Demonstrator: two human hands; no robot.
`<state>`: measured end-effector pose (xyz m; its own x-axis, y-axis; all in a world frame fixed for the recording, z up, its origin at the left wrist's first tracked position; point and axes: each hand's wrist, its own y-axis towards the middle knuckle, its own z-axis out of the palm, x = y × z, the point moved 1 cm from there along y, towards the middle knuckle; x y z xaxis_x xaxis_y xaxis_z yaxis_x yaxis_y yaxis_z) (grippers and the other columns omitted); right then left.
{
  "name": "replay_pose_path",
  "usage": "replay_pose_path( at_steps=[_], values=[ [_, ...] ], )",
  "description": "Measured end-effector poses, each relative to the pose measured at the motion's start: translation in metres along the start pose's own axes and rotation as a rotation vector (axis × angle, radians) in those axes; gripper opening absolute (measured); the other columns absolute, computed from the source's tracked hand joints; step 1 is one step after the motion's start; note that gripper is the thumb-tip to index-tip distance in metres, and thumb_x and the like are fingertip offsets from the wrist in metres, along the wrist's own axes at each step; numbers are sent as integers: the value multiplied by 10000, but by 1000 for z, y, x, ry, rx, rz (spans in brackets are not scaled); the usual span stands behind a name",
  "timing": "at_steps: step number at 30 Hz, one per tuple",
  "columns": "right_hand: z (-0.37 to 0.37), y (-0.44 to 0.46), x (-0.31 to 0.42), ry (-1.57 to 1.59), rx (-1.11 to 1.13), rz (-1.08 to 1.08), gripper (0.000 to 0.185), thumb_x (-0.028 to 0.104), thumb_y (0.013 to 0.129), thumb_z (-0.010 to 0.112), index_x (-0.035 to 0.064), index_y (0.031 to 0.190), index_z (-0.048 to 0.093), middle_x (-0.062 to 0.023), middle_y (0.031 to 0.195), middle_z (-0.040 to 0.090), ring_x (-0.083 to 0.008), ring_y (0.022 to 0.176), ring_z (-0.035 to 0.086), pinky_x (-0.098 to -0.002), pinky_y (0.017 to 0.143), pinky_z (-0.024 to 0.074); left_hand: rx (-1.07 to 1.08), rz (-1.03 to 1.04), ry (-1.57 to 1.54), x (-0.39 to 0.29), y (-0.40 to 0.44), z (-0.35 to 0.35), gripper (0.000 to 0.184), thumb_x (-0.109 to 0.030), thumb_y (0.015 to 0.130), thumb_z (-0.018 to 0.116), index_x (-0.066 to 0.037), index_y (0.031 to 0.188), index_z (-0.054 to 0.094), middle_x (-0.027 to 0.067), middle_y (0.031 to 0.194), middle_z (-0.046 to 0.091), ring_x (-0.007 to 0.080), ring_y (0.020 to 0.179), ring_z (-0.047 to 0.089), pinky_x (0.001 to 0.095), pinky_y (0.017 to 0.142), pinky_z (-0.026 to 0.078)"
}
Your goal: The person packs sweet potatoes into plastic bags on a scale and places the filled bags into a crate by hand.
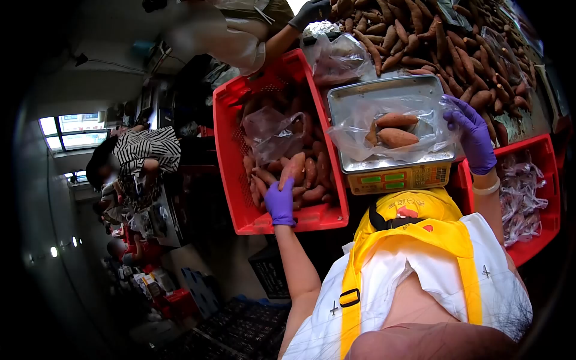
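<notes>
In the head view my left hand [280,202], in a purple glove, is closed around the lower end of a sweet potato [294,167] at the front of a red crate [273,226]. More sweet potatoes lie beneath it in the crate. My right hand [471,135], also gloved in purple, pinches the right edge of a clear plastic bag [423,144]. That bag lies spread on the metal pan of a weighing scale [391,85], with a few sweet potatoes [398,137] in it. Green displays glow on the scale's yellow front; their digits are unreadable.
A big heap of sweet potatoes [414,36] covers the table behind the scale. Another red crate [549,198] at right holds filled plastic bags [521,198]. A co-worker's dark-gloved hand [310,14] is at the top. Another person [144,150] works at left.
</notes>
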<state>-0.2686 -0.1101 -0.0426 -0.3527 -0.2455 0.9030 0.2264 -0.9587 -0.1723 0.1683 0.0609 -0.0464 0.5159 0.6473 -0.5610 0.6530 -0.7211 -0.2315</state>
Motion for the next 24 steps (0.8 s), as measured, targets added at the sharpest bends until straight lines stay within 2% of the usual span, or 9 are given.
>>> replay_pose_path(
  at_steps=[3,4,7,13,16,17,19,23,24],
  values=[
    [8,-1,2,-55,-18,36,379,106,928,574,8,1293,565,-32,958,673,-76,814,559,-195,780,445,-59,80,332,64,28,20,625,-354,825,690,59,1269,536,264,1118,627,364,998,618,400,878,483],
    [9,0,1,-60,-26,35,379,106,928,574,8,1293,565,-32,958,673,-76,814,559,-195,780,445,-184,259,399,64,34,24,568,-303,858,658,52,1283,528,265,1139,618,362,1026,613,391,906,479],
    [14,-1,0,-93,-34,41,378,106,923,575,9,1288,570,-25,934,664,-72,797,550,-193,772,446,-274,405,-5,28,72,36,493,-220,872,624,5,1297,519,237,1106,613,385,996,601,415,879,476],
    [33,-9,13,-180,-169,74,370,118,922,566,10,1275,582,-12,905,642,-69,788,533,-188,756,441,-230,652,132,-51,201,105,454,-235,865,615,-10,1258,575,239,1136,614,396,1037,589,442,916,467],
    [29,-12,15,-228,-214,74,374,119,921,566,5,1276,581,-5,908,641,-69,797,534,-188,755,438,-42,420,297,-42,280,150,436,-303,839,623,-2,1154,637,246,1124,624,395,1036,599,462,903,481],
    [28,-13,17,-258,-226,88,376,119,921,565,5,1279,580,-4,911,642,-70,803,535,-188,757,438,42,462,346,-47,287,151,444,-377,824,623,4,1045,681,246,1082,646,389,1028,615,467,891,497],
    [24,-13,16,-275,-220,112,376,116,923,560,5,1281,578,0,944,644,-68,818,535,-191,772,438,170,368,628,13,359,208,460,-435,828,613,-19,1002,704,234,1056,664,382,995,639,462,875,514],
    [18,-11,15,-216,-256,102,373,135,932,569,3,1281,577,0,1067,644,-55,858,542,-202,808,444,88,188,499,-17,323,184,483,-470,816,620,-15,946,722,238,1033,670,389,954,657,457,831,537],
    [16,-8,14,-208,-234,102,374,139,933,570,3,1281,577,1,1068,644,-56,862,543,-201,811,444,146,198,514,-24,319,175,538,-490,814,627,3,1020,696,251,1048,659,389,991,640,437,877,522]
  ],
)
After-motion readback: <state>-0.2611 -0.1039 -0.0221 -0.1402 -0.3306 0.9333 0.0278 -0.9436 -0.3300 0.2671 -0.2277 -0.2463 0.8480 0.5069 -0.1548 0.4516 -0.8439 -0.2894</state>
